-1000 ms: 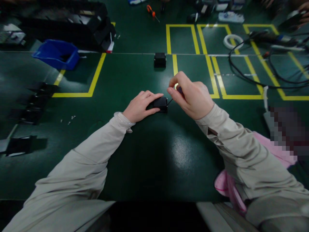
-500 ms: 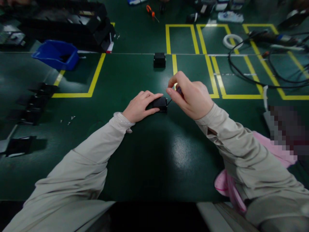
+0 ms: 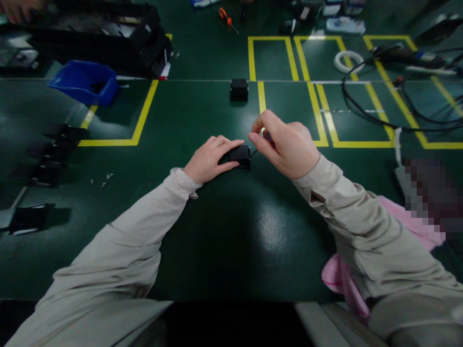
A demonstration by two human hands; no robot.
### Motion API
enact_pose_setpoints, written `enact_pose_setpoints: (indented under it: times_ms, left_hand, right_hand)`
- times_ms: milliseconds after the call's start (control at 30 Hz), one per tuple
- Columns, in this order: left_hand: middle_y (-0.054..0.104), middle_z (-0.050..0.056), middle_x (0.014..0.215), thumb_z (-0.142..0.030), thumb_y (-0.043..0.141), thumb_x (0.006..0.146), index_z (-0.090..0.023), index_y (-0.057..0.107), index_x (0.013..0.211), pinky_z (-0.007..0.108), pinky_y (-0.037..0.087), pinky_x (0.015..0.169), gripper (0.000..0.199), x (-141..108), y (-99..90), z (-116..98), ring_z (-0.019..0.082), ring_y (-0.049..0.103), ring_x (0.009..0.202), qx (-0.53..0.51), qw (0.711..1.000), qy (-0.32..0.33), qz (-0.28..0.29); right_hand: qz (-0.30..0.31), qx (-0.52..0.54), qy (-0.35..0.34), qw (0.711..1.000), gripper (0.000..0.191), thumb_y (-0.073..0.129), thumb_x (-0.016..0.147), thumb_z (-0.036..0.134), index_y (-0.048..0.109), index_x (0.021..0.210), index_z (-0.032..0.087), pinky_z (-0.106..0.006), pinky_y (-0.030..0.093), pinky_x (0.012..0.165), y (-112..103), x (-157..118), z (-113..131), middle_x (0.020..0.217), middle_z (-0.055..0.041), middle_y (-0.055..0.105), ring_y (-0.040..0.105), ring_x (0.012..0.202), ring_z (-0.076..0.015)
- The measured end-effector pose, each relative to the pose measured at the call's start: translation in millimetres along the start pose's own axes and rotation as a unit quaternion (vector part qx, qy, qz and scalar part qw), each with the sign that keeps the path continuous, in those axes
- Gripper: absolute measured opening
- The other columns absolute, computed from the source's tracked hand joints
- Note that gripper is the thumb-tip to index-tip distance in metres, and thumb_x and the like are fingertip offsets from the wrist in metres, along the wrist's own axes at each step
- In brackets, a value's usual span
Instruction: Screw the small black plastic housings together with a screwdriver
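My left hand (image 3: pixel 211 159) grips a small black box (image 3: pixel 240 154) on the green tabletop, thumb along its near side and fingers along the far side. My right hand (image 3: pixel 287 142) is closed around the dark handle of a screwdriver (image 3: pixel 267 135). The thin shaft slants down to the box's right side, where small metal screw heads show. Whether the tip sits in a screw cannot be made out. A similar black box (image 3: pixel 239 90) stands on the table farther away. Several small screws (image 3: pixel 107 179) lie to the left of my left hand.
A blue bin (image 3: pixel 86 82) and a large black casing (image 3: pixel 108 36) stand at the left, with a person's hand (image 3: pixel 21 10) behind. Black brackets (image 3: pixel 54 154) lie at left. An orange screwdriver (image 3: pixel 227 19), a white tape roll (image 3: pixel 348 61) and a looping cable (image 3: pixel 376 123) lie beyond.
My right hand has turned and dipped very slightly with the screwdriver. My left hand and the box keep their place. At the far left, the other person's hand has come further into view.
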State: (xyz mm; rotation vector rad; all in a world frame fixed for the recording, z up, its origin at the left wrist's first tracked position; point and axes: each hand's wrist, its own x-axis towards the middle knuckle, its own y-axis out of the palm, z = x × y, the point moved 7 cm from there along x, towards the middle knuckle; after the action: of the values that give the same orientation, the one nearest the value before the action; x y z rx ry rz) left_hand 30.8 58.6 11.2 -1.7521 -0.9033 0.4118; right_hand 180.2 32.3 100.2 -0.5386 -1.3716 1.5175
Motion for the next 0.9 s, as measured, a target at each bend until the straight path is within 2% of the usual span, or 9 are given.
enact_pose_setpoints:
  times_ms: [167,333,467,567,900]
  left_hand:
    - [0.056,0.010,0.121,-0.046,0.053,0.096,-0.024,0.045,0.147,0.043,0.043,0.099,0.056,0.4,-1.0,-0.7,0.027,0.051,0.111,0.002,1.000,0.003,0.003]
    - [0.056,0.010,0.121,-0.046,0.052,0.096,-0.024,0.045,0.147,0.043,0.043,0.099,0.056,0.0,-1.1,-1.1,0.027,0.050,0.110,-0.001,1.000,0.005,0.000]
    - [0.056,0.010,0.121,-0.047,0.053,0.096,-0.025,0.044,0.147,0.043,0.042,0.100,0.057,-0.1,-0.4,-1.0,0.028,0.050,0.111,-0.001,1.000,0.007,-0.001]
    - [0.056,0.011,0.121,-0.046,0.052,0.096,-0.024,0.044,0.147,0.043,0.043,0.100,0.057,0.0,-0.3,-0.4,0.028,0.050,0.112,0.003,1.000,0.006,0.001]
    - [0.057,0.010,0.120,-0.045,0.054,0.096,-0.023,0.045,0.147,0.041,0.043,0.098,0.056,0.0,-1.0,-1.6,0.027,0.050,0.110,0.018,1.000,0.003,0.001]
  right_hand:
    - [0.002,-0.002,0.003,1.000,0.037,0.028,0.099,0.035,0.055,0.116,0.017,-0.029,0.041,0.066,0.9,0.0,0.0,0.076,-0.0025,0.063,0.059,0.063,-0.0148]
    - [-0.012,0.015,-0.005,1.000,0.038,0.028,0.099,0.037,0.055,0.116,0.016,-0.029,0.041,0.069,0.0,-0.2,-0.4,0.083,-0.0033,0.064,0.059,0.069,-0.0145]
    - [0.005,0.013,0.004,1.000,0.040,0.029,0.100,0.042,0.056,0.114,0.016,-0.030,0.041,0.068,1.4,0.0,-1.3,0.078,-0.0029,0.062,0.058,0.066,-0.0154]
    - [0.012,0.007,0.005,1.000,0.041,0.027,0.099,0.039,0.056,0.116,0.016,-0.031,0.040,0.067,1.8,0.0,-0.9,0.077,-0.0035,0.063,0.058,0.064,-0.0164]
    - [-0.009,0.006,-0.014,1.000,0.033,0.034,0.096,0.033,0.056,0.113,0.015,-0.028,0.038,0.066,1.5,-0.3,2.5,0.077,-0.0023,0.062,0.058,0.065,-0.0148]
